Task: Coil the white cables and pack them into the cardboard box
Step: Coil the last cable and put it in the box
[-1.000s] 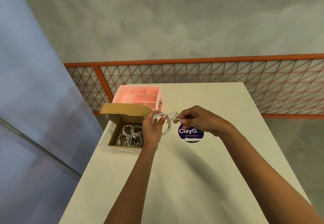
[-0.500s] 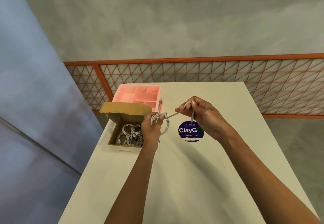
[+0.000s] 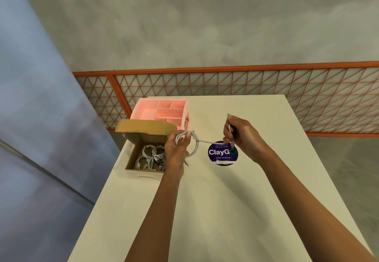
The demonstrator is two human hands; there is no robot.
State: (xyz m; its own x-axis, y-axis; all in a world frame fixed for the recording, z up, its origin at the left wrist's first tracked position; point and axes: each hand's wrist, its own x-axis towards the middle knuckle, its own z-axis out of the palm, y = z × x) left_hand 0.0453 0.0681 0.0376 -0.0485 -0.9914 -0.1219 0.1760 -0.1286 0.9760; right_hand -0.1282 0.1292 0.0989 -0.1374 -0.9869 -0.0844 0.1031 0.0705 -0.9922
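Versus the frame half a second back: right hand (image 3: 244,136) sits a little further right, and the strand between the hands is longer, now running near level over the top edge of the round purple "ClayGo" sticker (image 3: 222,153)

Thin white charging cable (image 3: 192,145): several loops bunched in left hand (image 3: 176,153), fingers curled round the bundle. It is held in the air just right of the open brown cardboard box (image 3: 143,125), not yet in it. One plug end dangles below that hand

Right hand pinches the free tail near its other plug, between thumb and fingers. Judgement: tail drawn out so it can be wound round the loops to lock the coil

Box lid flap stands up; heap of coiled white cables (image 3: 150,157) already inside. Pink plastic compartment organiser (image 3: 164,110) just behind the box, both at the left edge of the pale cream tabletop (image 3: 205,210)
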